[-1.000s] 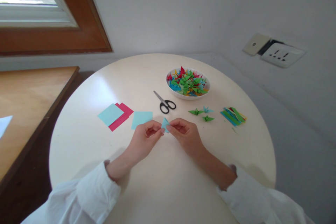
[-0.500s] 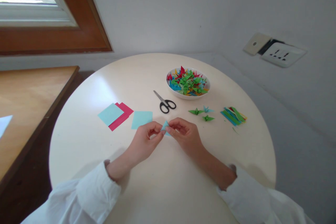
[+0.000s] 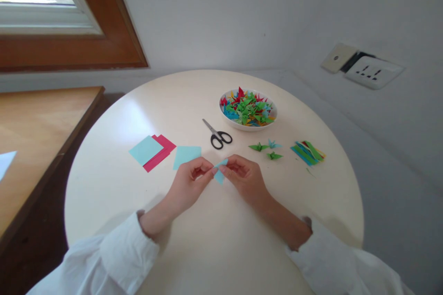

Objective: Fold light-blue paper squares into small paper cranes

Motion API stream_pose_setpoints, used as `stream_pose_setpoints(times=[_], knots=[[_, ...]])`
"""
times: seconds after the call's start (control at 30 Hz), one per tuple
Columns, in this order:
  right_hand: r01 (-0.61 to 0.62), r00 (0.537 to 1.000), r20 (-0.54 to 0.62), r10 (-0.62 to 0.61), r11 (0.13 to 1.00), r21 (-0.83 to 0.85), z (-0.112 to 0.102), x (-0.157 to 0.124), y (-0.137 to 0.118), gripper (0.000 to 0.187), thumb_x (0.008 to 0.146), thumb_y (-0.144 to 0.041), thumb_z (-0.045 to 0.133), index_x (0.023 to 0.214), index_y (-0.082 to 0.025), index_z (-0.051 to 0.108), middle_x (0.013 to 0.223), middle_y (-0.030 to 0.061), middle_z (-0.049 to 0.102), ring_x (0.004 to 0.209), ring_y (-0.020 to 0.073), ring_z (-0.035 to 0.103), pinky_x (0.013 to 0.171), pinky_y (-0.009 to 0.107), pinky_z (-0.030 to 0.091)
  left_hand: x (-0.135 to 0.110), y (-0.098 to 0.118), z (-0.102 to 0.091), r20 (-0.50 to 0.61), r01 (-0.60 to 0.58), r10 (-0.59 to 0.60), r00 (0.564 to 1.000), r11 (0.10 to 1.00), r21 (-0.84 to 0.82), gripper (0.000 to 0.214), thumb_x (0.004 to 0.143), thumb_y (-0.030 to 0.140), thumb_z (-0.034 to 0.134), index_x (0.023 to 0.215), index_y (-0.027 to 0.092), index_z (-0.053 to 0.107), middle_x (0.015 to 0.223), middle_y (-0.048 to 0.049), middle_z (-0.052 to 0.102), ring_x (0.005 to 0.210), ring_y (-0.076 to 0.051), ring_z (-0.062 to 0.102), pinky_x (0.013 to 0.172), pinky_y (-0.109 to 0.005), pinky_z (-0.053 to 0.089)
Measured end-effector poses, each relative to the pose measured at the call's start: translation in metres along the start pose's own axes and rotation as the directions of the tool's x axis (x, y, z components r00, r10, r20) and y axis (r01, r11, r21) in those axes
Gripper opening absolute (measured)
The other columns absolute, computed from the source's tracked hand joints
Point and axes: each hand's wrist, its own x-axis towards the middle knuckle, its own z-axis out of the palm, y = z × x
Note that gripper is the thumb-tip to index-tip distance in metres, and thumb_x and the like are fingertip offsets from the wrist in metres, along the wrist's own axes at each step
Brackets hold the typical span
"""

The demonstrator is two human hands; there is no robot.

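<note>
A small folded light-blue paper (image 3: 219, 171) is pinched between my left hand (image 3: 191, 182) and my right hand (image 3: 243, 177), just above the round cream table (image 3: 214, 239). Both hands have their fingers closed on it. A loose light-blue square sheet (image 3: 187, 156) lies flat just beyond my left hand. Black-handled scissors (image 3: 217, 135) lie beyond the hands, blades pointing away to the left.
A white bowl (image 3: 248, 109) heaped with coloured folded paper pieces stands at the back. Three small folded pieces (image 3: 269, 149) and a pile of coloured strips (image 3: 307, 152) lie to the right. Blue and red sheets (image 3: 151, 151) overlap on the left. A wooden desk (image 3: 34, 133) adjoins at left.
The folded blue paper has been turned and lowered between my fingers, now pointing downward rather than up. My hands stay in the same place.
</note>
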Motion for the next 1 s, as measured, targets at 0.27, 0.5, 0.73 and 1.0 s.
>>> stream_pose_setpoints(times=[0.27, 0.5, 0.73, 1.0], knots=[[0.002, 1.0, -0.031, -0.001, 1.0, 0.026, 0.0007, 0.0003, -0.0019, 0.016, 0.069, -0.032, 0.065, 0.063, -0.019, 0.059, 0.058, -0.0016, 0.057, 0.056, 0.0115, 0.05, 0.056, 0.024, 0.042, -0.0006, 0.001, 0.0002, 0.034, 0.054, -0.054, 0.998, 0.999, 0.007, 0.027, 0.072, 0.039, 0.061, 0.062, 0.014, 0.059, 0.058, -0.0006, 0.057, 0.054, -0.01, 0.048, 0.051, -0.022, 0.037], [0.003, 0.998, -0.058, 0.002, 0.995, 0.097, -0.0005, 0.0011, -0.0013, 0.017, 0.069, -0.033, 0.066, 0.063, -0.018, 0.059, 0.058, -0.0015, 0.058, 0.055, 0.0111, 0.052, 0.055, 0.024, 0.043, 0.0002, -0.0012, -0.0018, 0.0, 0.047, -0.047, 0.999, 0.999, 0.013, 0.023, 0.072, 0.036, 0.06, 0.066, 0.013, 0.062, 0.063, -0.0035, 0.062, 0.059, -0.012, 0.054, 0.055, -0.022, 0.041], [0.007, 0.994, -0.105, 0.002, 0.996, 0.086, -0.001, 0.0015, -0.0039, 0.015, 0.069, -0.032, 0.065, 0.063, -0.018, 0.061, 0.059, -0.0012, 0.059, 0.056, 0.0108, 0.052, 0.054, 0.022, 0.043, -0.0003, -0.0017, -0.0019, -0.015, -0.001, 0.001, 1.0, 0.999, 0.053, 0.019, 0.073, 0.03, 0.059, 0.068, 0.013, 0.064, 0.065, -0.0038, 0.064, 0.06, -0.012, 0.055, 0.056, -0.022, 0.042], [0.019, 0.994, -0.107, -0.009, 0.996, 0.089, -0.0011, 0.0019, -0.0033, 0.013, 0.069, -0.029, 0.064, 0.063, -0.018, 0.061, 0.059, -0.0013, 0.06, 0.056, 0.0108, 0.053, 0.054, 0.023, 0.044, -0.0015, -0.0002, -0.0014, -0.022, -0.004, 0.005, 1.0, 0.999, 0.035, 0.017, 0.073, 0.029, 0.059, 0.067, 0.013, 0.064, 0.065, -0.0042, 0.065, 0.061, -0.013, 0.057, 0.058, -0.022, 0.044]])
